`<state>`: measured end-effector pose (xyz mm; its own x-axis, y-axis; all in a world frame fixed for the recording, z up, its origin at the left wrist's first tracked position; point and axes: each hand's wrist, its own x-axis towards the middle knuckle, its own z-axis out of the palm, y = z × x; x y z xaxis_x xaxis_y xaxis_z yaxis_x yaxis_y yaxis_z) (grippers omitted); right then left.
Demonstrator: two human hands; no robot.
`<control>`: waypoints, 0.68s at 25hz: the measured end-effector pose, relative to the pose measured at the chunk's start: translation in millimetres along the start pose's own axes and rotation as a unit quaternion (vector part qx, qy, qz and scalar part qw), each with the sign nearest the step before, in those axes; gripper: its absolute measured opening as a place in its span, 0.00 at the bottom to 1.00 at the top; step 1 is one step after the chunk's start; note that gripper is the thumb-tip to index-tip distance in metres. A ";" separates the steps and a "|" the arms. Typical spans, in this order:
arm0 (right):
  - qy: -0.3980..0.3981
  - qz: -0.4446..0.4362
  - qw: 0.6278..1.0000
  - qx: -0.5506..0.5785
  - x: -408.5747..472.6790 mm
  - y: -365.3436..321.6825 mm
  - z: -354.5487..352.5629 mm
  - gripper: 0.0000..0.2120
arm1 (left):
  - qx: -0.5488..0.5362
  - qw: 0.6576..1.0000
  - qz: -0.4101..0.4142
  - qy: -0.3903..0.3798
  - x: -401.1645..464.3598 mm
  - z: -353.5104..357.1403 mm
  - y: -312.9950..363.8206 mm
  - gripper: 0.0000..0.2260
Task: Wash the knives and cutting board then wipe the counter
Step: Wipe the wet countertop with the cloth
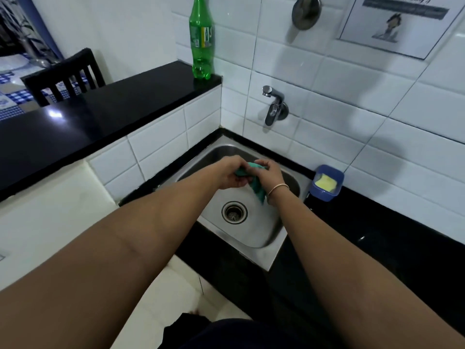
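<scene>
Looks like wipe prep: your left hand (pixel 230 172) and right hand (pixel 269 172) together grip the green cloth (pixel 256 187) over the sink (pixel 254 238). Next, wring it, then wipe the desk (pixel 377 235).

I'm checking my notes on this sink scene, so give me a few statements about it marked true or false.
1. Both hands, left hand and right hand, hold the green cloth over the sink. True.
2. Water runs from the tap. False: no stream shows.
3. The green bottle lies in the sink. False: it stands upright on the black ledge.
4. The blue dish holding yellow soap sits right of the sink. True.
</scene>
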<state>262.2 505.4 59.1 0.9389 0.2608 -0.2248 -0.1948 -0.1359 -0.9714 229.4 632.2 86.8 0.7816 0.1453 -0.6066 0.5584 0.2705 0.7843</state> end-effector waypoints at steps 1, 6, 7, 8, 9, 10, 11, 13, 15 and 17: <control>-0.017 0.043 0.994 0.102 3.2 -4.1 4.8 0.09 | -0.066 0.998 -0.006 -0.012 -0.1 -1.0 6.5 0.09; -0.091 0.215 0.937 0.261 8.4 -19.7 22.0 0.18 | -0.193 0.981 0.011 -0.024 11.0 -6.2 16.4 0.06; -0.088 0.221 0.928 0.286 12.1 -22.7 24.7 0.20 | -0.100 0.993 0.058 0.004 16.4 -5.7 16.5 0.06; -0.081 0.219 0.922 0.308 16.6 -25.2 27.7 0.21 | 0.044 0.990 0.133 0.033 22.5 -6.3 16.4 0.05; -0.067 0.215 0.919 0.325 20.3 -28.3 29.9 0.21 | 0.206 0.953 0.219 0.045 26.0 -8.5 17.5 0.05; -0.050 0.207 0.917 0.337 23.5 -31.8 30.8 0.20 | 0.353 0.886 0.297 0.044 27.5 -9.6 19.2 0.05; -0.035 0.198 0.919 0.338 27.6 -34.4 31.4 0.19 | 0.468 0.810 0.351 0.044 28.4 -10.9 21.8 0.09; -0.019 0.191 0.931 0.310 35.3 -39.0 32.2 0.17 | 0.584 0.711 0.392 0.031 33.4 -15.3 27.0 0.16; 0.000 0.185 0.945 0.269 40.8 -44.4 33.8 0.15 | 0.553 0.723 0.415 0.011 36.2 -19.8 28.7 0.18; 0.034 0.174 0.956 0.232 46.8 -51.2 37.2 0.12 | 0.397 0.784 0.476 0.043 37.2 -24.4 24.5 0.14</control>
<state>305.6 560.1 95.5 0.8080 0.2119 -0.5498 -0.5884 0.2404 -0.7720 265.4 667.4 80.3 0.9467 -0.0045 0.3220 -0.2414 -0.6716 0.7005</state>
